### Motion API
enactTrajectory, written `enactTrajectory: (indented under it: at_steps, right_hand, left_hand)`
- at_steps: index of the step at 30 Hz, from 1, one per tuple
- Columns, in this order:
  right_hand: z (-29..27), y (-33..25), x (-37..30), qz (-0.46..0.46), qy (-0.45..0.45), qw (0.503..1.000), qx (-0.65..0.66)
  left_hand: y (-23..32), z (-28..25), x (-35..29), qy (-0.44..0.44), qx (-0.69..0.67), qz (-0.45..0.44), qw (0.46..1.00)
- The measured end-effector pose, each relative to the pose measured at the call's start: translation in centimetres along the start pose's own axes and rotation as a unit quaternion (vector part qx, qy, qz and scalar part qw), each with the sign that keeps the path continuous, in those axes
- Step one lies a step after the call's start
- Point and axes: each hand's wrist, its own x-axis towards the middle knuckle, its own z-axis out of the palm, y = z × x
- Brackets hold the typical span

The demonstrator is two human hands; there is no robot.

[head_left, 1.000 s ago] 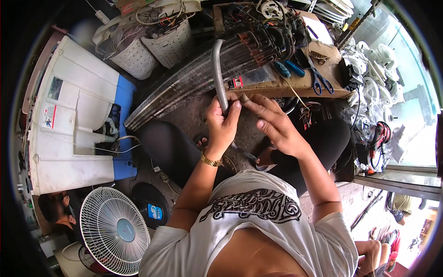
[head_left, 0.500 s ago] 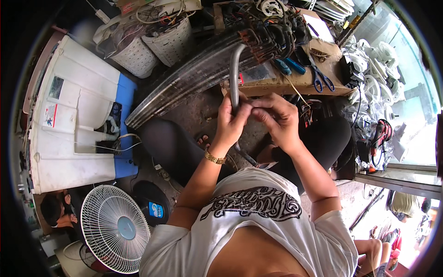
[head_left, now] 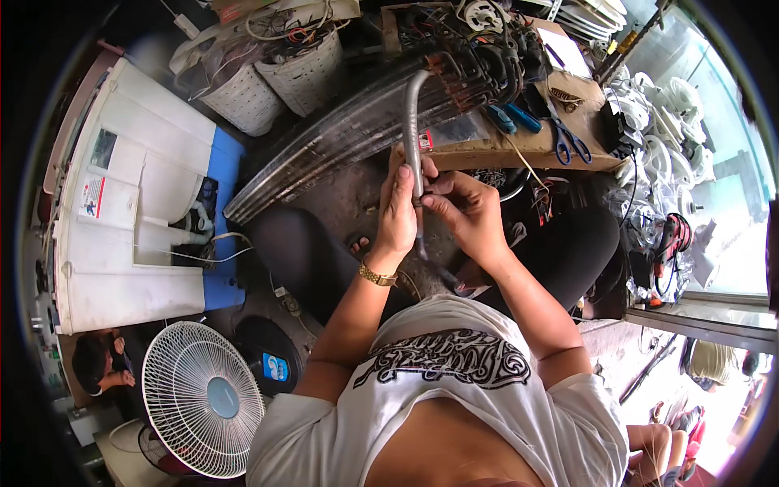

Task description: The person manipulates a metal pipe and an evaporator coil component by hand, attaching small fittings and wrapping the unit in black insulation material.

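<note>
A bent grey metal tube stands lengthwise in front of me, curving at its far end; its darker lower part bends to the right near my shoe. My left hand is wrapped around its middle, thumb along the near side, a gold-coloured watch on that wrist. Close against the tube's right side, my right hand has thumb and forefinger pinched together. Whatever lies between those fingertips is too small to make out.
Long dark metal rails run diagonally beyond my knees. A cardboard-topped bench carries blue-handled scissors and other tools. A white floor fan and a white-and-blue appliance casing stand at left. White plastic parts pile up at right.
My right hand has shifted slightly left and down, its pinch now beside the tube. The left thumb has moved from pointing at the right hand to lying upright along the tube.
</note>
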Motion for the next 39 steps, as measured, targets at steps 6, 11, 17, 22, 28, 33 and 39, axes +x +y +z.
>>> enactTrajectory:
  at_steps: [6, 11, 17, 22, 28, 33, 39]
  right_hand:
    - [-1.5, 4.0, 1.6, 0.231, -0.121, 0.937, 0.232]
    - [-2.7, 0.9, 0.0, 0.255, -0.205, 0.916, 0.232]
    - [-1.5, 2.5, -1.3, 0.199, -0.289, 0.923, 0.157]
    - [-1.6, 3.4, -1.0, 0.163, -0.179, 0.958, 0.157]
    - [-2.5, 3.4, -1.4, 0.179, -0.118, 0.972, 0.093]
    - [-3.5, 3.2, -1.7, 0.094, -0.110, 0.986, -0.083]
    - [-3.5, 4.2, -2.4, -0.010, -0.093, 0.884, -0.458]
  left_hand:
    - [-1.2, -0.3, -0.9, -0.025, -0.175, -0.086, 0.980]
    - [-0.8, -0.9, 0.4, 0.013, -0.102, -0.011, 0.995]
    - [0.2, -0.3, 0.6, -0.039, 0.176, 0.027, 0.983]
    - [0.6, -1.3, 0.2, -0.123, 0.161, -0.107, 0.973]
    - [-0.6, -2.0, 0.7, -0.161, 0.394, 0.046, 0.904]
    - [0.6, -1.2, 0.9, -0.181, 0.558, 0.166, 0.793]
    - [4.1, 1.3, 0.7, -0.237, 0.635, 0.224, 0.701]
